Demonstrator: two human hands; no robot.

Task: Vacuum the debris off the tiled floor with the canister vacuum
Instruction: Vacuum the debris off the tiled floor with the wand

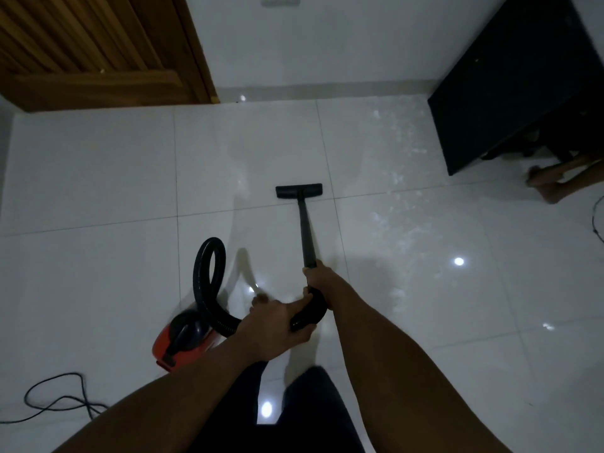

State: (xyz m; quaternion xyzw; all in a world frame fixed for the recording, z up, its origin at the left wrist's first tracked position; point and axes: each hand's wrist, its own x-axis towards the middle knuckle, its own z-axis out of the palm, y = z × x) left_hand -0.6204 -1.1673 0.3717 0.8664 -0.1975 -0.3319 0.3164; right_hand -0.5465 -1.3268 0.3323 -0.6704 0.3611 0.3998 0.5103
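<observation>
- The right hand point(315, 282) is wrapped round the top of the wand point(307, 233), just where the black tube meets the bent handle.
- The left hand point(277, 325) clasps the hose point(209, 279) end right behind it, fingers curled under the cuff; the two hands nearly touch.
- The wand runs straight ahead and down to the nozzle point(299, 192), which sits flat on the floor point(98, 178) across a grout line.
- The hose loops up in a tall arc to the person's left and drops back to the canister point(183, 341), a red and black body resting on the tiles just beside the left forearm.
- A cord point(58, 400) lies in loose curls on the floor further left.
- The debris point(398, 152) is a pale, speckled scatter to the right of the nozzle, stretching from the skirting toward the near tiles; the nozzle is beside it, not in it.
- The tiles are large, white and glossy, throwing back bright ceiling-light spots.
- A wooden door point(98, 50) stands at the far left, a white wall between, and a black cabinet point(510, 83) at the far right.
- Another person's bare feet point(549, 184) show by the cabinet's foot.
</observation>
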